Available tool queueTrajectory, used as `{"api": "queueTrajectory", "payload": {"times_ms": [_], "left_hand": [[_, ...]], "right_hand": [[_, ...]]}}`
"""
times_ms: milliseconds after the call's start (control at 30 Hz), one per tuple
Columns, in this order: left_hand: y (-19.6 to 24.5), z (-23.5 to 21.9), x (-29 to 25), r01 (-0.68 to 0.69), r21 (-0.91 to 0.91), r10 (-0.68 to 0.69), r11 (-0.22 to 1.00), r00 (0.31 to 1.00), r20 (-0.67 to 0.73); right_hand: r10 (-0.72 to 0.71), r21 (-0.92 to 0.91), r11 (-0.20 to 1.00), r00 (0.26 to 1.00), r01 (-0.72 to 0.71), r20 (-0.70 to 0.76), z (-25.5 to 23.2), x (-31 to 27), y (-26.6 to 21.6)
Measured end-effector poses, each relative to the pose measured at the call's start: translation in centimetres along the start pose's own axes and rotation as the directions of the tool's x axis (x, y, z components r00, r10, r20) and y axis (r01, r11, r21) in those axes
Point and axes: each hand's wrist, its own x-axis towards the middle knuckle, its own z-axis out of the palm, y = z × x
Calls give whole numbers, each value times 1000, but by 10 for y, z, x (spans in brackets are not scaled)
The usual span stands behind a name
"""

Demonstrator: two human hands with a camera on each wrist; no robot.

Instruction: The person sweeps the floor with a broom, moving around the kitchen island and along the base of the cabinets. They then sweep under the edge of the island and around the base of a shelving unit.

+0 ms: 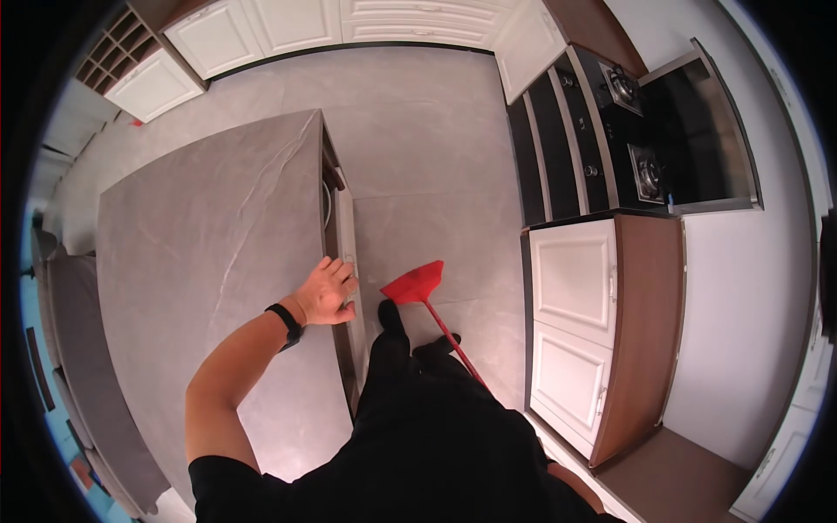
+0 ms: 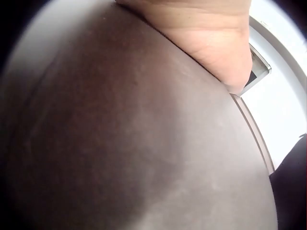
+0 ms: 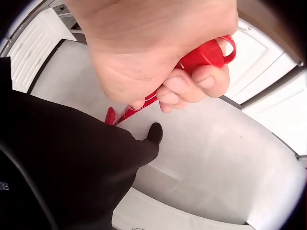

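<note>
The left hand (image 1: 327, 292), palm down, reaches past the edge of the grey countertop (image 1: 200, 209); its bent fingers hook over the white drawer front (image 1: 347, 218), which stands a little out from the cabinet. In the left wrist view the heel of the left hand (image 2: 211, 43) lies by the countertop edge, fingers hidden. The right hand (image 3: 158, 52) grips the top of a red broom handle (image 3: 204, 55), with its hanging loop sticking out of the fist. At the handle's lower end the red broom head (image 1: 414, 282) is on the floor beside the shoes.
White cabinets (image 1: 288, 26) line the far wall. At the right are a gas stove (image 1: 649, 170) and a white-doored cabinet (image 1: 573, 279). A pale plate edge (image 1: 327, 207) shows inside the drawer. Grey tiled floor (image 1: 436, 157) runs between the island and stove side.
</note>
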Motion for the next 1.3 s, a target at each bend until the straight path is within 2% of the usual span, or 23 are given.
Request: {"api": "queueTrajectory", "payload": {"times_ms": [67,133,167,200,233,267,300,333,367,433,533,633,700,767,800,900,933,1033,1067,1100,1200,1267,1300], "left_hand": [[-1,1,0,5,-13,-5,1000,1000,-19],[-1,-2,-1,-15,-34,14,999,999,-36],[-1,-2,-2,-7,-36,6,999,999,-40],[-2,-3,-2,1,-41,-1,999,1000,-15],[-2,-4,-3,10,-43,-10,999,1000,10],[-1,-5,-2,21,-37,-21,999,1000,2],[1,-6,0,-1,-53,-2,999,998,-57],[1,-7,1,-25,-66,18,998,993,-115],[1,-6,1,-21,-56,14,998,993,-118],[2,-4,1,-7,-55,1,998,994,-105],[5,-7,1,37,-14,-37,999,999,-4],[3,-4,2,-10,-19,8,1000,997,-71],[2,-2,2,-15,-26,13,1000,997,-70],[2,-2,1,-29,-33,27,999,998,-59],[2,-2,1,-17,-31,16,999,999,-43],[3,-3,3,-23,-30,22,999,999,-44],[3,-2,5,-26,-27,24,999,997,-73],[3,0,7,-22,-37,21,999,999,-36],[3,0,8,-23,-37,22,999,999,-40],[4,-1,9,-28,-39,26,999,999,-34],[6,-2,13,-16,-28,15,999,1000,-20],[8,-2,13,-6,-8,6,1000,1000,-8],[8,-2,12,-3,-6,3,1000,1000,-1]], "right_hand": [[-74,-57,995,996,77,41,-15,10,-51],[180,-209,966,978,-155,109,-6,66,-46],[137,-179,976,988,-124,65,-29,75,-85],[-199,-340,919,979,199,34,-26,114,-85],[-56,-192,979,995,70,78,-35,151,-99],[112,-131,986,989,-99,97,-58,164,-155],[79,-109,991,995,-72,57,-68,193,-183],[-177,-169,970,984,178,17,-75,213,-211],[9,-82,997,999,-5,44,-83,238,-246],[2,10,1000,1000,-1,-14,-110,232,-330],[-3,84,996,997,10,-74,-135,223,-372],[-22,179,984,1000,24,-15,-135,210,-331],[-4,94,996,1000,6,-17,-124,188,-278],[-74,-126,991,986,55,-151,-97,161,-204],[-60,-147,988,986,37,-157,-86,137,-172],[133,-12,991,982,-136,-133,-58,51,-93],[106,81,992,985,-95,-138,-47,25,-64],[104,-38,993,985,-110,-139,-2,-15,21],[157,68,986,981,-150,-113,11,-19,45],[204,171,967,976,-188,-81,12,-23,45],[183,25,983,982,-182,-51,15,-8,48],[207,-160,966,978,-203,8,7,17,31],[257,-168,953,966,-252,7,-6,31,2]]}}
